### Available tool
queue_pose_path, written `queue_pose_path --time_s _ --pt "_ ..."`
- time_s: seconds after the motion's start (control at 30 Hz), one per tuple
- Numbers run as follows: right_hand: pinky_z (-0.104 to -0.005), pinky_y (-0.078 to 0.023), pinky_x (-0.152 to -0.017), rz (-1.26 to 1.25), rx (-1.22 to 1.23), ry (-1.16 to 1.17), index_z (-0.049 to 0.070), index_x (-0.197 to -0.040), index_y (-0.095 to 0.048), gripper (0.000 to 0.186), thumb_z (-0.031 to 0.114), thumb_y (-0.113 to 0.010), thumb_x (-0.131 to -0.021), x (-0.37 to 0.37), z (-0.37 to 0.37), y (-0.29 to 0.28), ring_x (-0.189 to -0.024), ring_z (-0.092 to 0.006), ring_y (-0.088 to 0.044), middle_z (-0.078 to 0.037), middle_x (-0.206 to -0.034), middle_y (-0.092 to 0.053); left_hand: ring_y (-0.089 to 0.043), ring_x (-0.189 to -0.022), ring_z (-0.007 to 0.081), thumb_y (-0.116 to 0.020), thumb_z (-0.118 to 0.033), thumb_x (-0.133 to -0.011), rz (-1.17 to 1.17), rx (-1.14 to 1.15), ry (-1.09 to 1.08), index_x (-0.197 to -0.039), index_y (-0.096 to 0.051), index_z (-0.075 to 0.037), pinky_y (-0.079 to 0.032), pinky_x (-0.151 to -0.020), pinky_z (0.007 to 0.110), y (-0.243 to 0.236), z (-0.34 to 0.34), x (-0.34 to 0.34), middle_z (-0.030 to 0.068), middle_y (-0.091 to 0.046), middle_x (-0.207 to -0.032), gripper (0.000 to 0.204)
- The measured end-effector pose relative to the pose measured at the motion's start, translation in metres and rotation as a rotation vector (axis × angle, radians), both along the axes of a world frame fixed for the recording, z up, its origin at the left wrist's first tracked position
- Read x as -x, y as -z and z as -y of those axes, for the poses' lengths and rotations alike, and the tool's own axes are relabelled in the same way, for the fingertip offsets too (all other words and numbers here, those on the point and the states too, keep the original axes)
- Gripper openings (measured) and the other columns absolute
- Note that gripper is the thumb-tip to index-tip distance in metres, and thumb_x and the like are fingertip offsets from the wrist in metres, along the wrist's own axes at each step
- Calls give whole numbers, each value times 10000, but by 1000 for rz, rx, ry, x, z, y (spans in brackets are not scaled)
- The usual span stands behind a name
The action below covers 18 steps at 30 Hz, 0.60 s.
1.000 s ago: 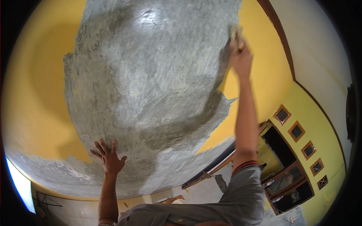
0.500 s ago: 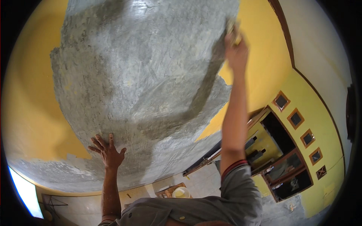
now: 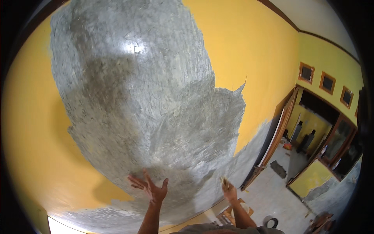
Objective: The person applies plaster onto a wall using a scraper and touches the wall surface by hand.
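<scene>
A large rough grey patch (image 3: 183, 117) covers the middle of the yellow wall (image 3: 261, 54), with ragged paint edges on both sides. My left hand (image 3: 152, 187) is spread open low over the grey surface, with nothing in it; whether its fingertips touch the wall I cannot tell. To its right, my right hand (image 3: 230, 193) is closed round a small tan hand tool (image 3: 224, 181), whose exact kind is hard to make out, held low near the grey surface.
On the right are a wooden door (image 3: 274, 144), a doorway (image 3: 313, 128) and small square windows (image 3: 327, 82) in a green wall. A dark flat item (image 3: 277, 169), a wooden board (image 3: 247, 208) and a round dark-rimmed item (image 3: 270, 222) lie on the pale floor (image 3: 272, 195).
The view has shifted, showing more wall and doorway. My right hand has dropped from high on the right to low centre with the tool. My left hand appears lower and further right.
</scene>
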State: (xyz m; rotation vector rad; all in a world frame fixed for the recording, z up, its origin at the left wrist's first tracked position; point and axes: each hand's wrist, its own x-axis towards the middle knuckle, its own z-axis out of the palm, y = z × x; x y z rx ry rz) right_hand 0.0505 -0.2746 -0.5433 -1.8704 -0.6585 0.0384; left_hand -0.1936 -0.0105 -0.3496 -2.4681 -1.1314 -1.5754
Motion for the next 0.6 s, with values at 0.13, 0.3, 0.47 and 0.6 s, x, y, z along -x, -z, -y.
queue_pose_path --time_s 0.13,0.3,0.47,0.6 --pt "-452 -537 -804 280 -140 -26 121 -1418 -489 492 242 -596 -954 -10 -59 -169 -992 -442 -641 -231 -1137 -664 69 -1466 547 -682 -637 -786 26 -164 -23 -1511 -376 -93 47 -1010 810 -91 -1 -34 317 8 -1608 957" --pt "-519 -485 -620 573 -258 9 113 -1423 -478 492 219 -579 -953 -48 -118 -348 -715 -488 -616 -275 -810 -652 25 -1496 480 -606 -654 -848 35 -247 -50 -1478 -424 -75 88 -1055 757 -110 -13 -38 289 -63 -1616 875" --pt "-542 -536 -756 961 -118 102 108 -1352 -545 440 299 -537 -956 -72 -127 -531 -798 -449 -666 -262 -858 -686 -3 -1507 444 -588 -658 -861 -5 -359 -124 -1464 -451 -106 136 -1101 686 -58 -37 -16 273 -116 -1615 829" --pt "-490 -528 -853 897 99 172 65 -1324 -573 457 355 -553 -972 -46 -107 -628 -946 -449 -659 -265 -1039 -684 -44 -1501 459 -546 -680 -877 -2 -379 -152 -1500 -408 -126 119 -1112 677 -47 -40 -15 260 -137 -1615 845"
